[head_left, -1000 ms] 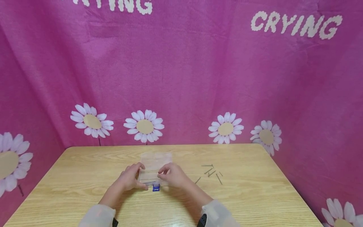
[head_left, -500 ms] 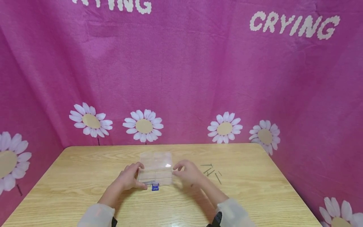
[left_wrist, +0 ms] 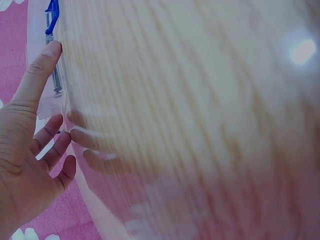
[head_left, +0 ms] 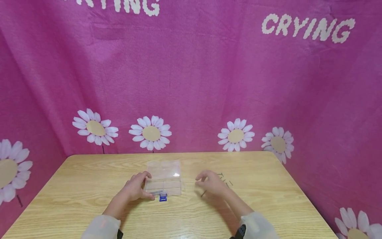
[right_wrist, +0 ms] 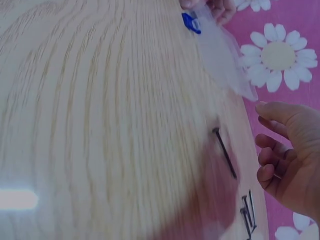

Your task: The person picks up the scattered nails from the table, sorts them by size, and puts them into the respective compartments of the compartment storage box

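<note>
A clear plastic box point(head_left: 167, 174) with a blue latch point(head_left: 162, 198) lies on the table. Dark nails point(left_wrist: 56, 80) show through its near left part. My left hand point(head_left: 135, 187) holds the box by its near left corner, thumb along the front and fingers at the left side. To the right of the box, my right hand point(head_left: 212, 183) hovers above the table with loosely bent fingers and nothing between them. Beneath and beside it lie loose nails; the right wrist view has a single nail point(right_wrist: 225, 152) apart from a small cluster of nails point(right_wrist: 246, 212).
The wooden table point(head_left: 89, 179) ends at a pink curtain point(head_left: 191, 83) printed with daisies, which hangs behind it and along both sides. In the head view the right hand covers part of the scattered nails.
My right hand has moved right, from over the box to above the loose nails. The left hand has stayed at the box's corner.
</note>
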The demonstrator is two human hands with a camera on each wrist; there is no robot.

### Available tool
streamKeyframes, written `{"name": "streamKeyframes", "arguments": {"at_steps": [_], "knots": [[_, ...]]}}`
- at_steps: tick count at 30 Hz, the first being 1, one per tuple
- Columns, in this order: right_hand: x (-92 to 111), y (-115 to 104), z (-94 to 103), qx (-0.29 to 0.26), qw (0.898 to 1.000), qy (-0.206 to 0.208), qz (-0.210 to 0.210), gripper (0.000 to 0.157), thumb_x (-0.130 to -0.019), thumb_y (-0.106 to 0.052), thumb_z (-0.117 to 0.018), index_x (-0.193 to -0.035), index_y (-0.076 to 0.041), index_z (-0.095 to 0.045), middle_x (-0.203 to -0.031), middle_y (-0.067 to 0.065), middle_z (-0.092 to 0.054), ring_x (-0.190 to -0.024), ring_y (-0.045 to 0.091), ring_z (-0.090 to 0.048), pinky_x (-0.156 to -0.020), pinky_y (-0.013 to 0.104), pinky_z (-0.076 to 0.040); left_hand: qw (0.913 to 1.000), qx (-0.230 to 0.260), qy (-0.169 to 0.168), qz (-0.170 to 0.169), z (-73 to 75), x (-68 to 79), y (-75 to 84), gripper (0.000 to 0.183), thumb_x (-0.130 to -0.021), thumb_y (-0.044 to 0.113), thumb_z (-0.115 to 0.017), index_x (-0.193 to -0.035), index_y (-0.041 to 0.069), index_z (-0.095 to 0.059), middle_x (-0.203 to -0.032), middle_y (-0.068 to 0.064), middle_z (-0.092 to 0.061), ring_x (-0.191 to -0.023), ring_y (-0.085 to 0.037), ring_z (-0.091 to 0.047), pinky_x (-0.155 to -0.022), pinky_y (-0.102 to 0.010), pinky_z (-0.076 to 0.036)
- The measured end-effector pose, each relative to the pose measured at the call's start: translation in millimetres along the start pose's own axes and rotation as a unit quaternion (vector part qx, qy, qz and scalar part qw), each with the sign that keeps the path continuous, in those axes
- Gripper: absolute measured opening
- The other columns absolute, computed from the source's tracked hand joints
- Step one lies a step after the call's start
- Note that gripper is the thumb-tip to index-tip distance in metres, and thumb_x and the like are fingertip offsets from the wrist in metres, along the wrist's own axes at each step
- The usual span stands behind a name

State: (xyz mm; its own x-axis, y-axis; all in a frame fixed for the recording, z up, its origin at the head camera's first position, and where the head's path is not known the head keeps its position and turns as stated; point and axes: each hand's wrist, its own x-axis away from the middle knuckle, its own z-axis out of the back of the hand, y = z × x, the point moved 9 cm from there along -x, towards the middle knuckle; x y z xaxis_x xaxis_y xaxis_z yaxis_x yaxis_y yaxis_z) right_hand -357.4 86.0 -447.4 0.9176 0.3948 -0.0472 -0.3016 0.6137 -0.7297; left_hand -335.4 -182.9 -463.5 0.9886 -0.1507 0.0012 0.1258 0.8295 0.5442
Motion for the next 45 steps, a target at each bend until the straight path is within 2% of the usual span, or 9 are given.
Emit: {"name": "streamKeyframes", "arguments": {"at_steps": [9,16,20,23,26,29,36,45], "knots": [[10,17,4.2,-0.009,1.0,-0.002,-0.005,0.021,-0.085,-0.019,-0.066,-0.098,-0.003,-0.066,-0.09,0.006,-0.061,-0.081,0.016,-0.054,-0.068,0.03,-0.046,1.0,-0.001,-0.001,0.004,-1.9,0.4,-0.4,0.073,-0.055,0.037,-0.089,-0.113,0.015,-0.052,-0.105,-0.005,-0.056,-0.101,-0.025,-0.047,-0.09,-0.048,-0.039],[16,22,8.8,0.005,0.999,0.01,0.032,0.017,-0.085,-0.017,-0.066,-0.093,-0.002,-0.067,-0.095,0.008,-0.066,-0.087,0.019,-0.059,-0.08,0.037,-0.048,1.0,0.002,0.0,0.006,-2.1,1.1,-1.7,0.074,-0.054,0.038,-0.089,-0.113,0.015,-0.051,-0.104,-0.004,-0.055,-0.098,-0.024,-0.047,-0.089,-0.048,-0.038],[19,27,12.1,0.007,1.0,0.019,0.021,0.017,-0.085,-0.017,-0.067,-0.094,-0.003,-0.067,-0.099,0.009,-0.066,-0.091,0.022,-0.06,-0.082,0.04,-0.048,1.0,0.0,-0.001,0.004,-1.7,1.6,-2.0,0.074,-0.054,0.039,-0.089,-0.113,0.015,-0.051,-0.101,-0.004,-0.055,-0.096,-0.023,-0.046,-0.088,-0.048,-0.037],[20,30,14.1,0.011,1.0,0.025,0.012,0.016,-0.084,-0.016,-0.067,-0.095,-0.004,-0.066,-0.098,0.008,-0.066,-0.087,0.019,-0.059,-0.079,0.037,-0.047,1.0,-0.001,0.0,0.004,-1.2,1.8,-2.1,0.074,-0.053,0.039,-0.089,-0.113,0.015,-0.051,-0.101,-0.004,-0.055,-0.096,-0.023,-0.046,-0.088,-0.048,-0.037],[20,32,14.9,0.007,1.0,0.024,0.015,0.016,-0.084,-0.014,-0.067,-0.095,-0.002,-0.066,-0.095,0.009,-0.066,-0.078,0.015,-0.057,-0.074,0.031,-0.046,1.0,-0.002,0.001,0.003,-1.3,1.2,-2.8,0.074,-0.053,0.039,-0.089,-0.112,0.015,-0.051,-0.101,-0.004,-0.055,-0.096,-0.023,-0.047,-0.088,-0.049,-0.037],[19,34,15.2,0.002,0.999,0.024,0.02,0.015,-0.083,-0.012,-0.068,-0.093,-0.001,-0.065,-0.094,0.009,-0.066,-0.077,0.013,-0.055,-0.073,0.029,-0.045,1.0,-0.003,0.0,0.001,-1.6,0.6,-3.7,0.074,-0.053,0.039,-0.089,-0.112,0.015,-0.051,-0.101,-0.004,-0.055,-0.097,-0.024,-0.047,-0.088,-0.049,-0.037],[19,39,14.8,0.025,0.999,0.023,0.01,0.012,-0.081,-0.009,-0.068,-0.092,-0.004,-0.067,-0.095,0.007,-0.066,-0.088,0.02,-0.059,-0.082,0.038,-0.047,1.0,-0.004,0.0,-0.002,-0.4,-0.1,-2.9,0.074,-0.054,0.04,-0.089,-0.112,0.015,-0.051,-0.101,-0.003,-0.054,-0.096,-0.023,-0.047,-0.087,-0.049,-0.037],[21,40,13.6,0.035,0.999,0.017,0.014,0.013,-0.082,-0.009,-0.067,-0.093,-0.003,-0.067,-0.096,0.01,-0.066,-0.082,0.019,-0.06,-0.074,0.035,-0.05,1.0,-0.006,-0.001,-0.004,-1.2,-1.0,-1.8,0.075,-0.054,0.041,-0.089,-0.113,0.015,-0.051,-0.101,-0.003,-0.054,-0.096,-0.023,-0.047,-0.087,-0.048,-0.038]]}}
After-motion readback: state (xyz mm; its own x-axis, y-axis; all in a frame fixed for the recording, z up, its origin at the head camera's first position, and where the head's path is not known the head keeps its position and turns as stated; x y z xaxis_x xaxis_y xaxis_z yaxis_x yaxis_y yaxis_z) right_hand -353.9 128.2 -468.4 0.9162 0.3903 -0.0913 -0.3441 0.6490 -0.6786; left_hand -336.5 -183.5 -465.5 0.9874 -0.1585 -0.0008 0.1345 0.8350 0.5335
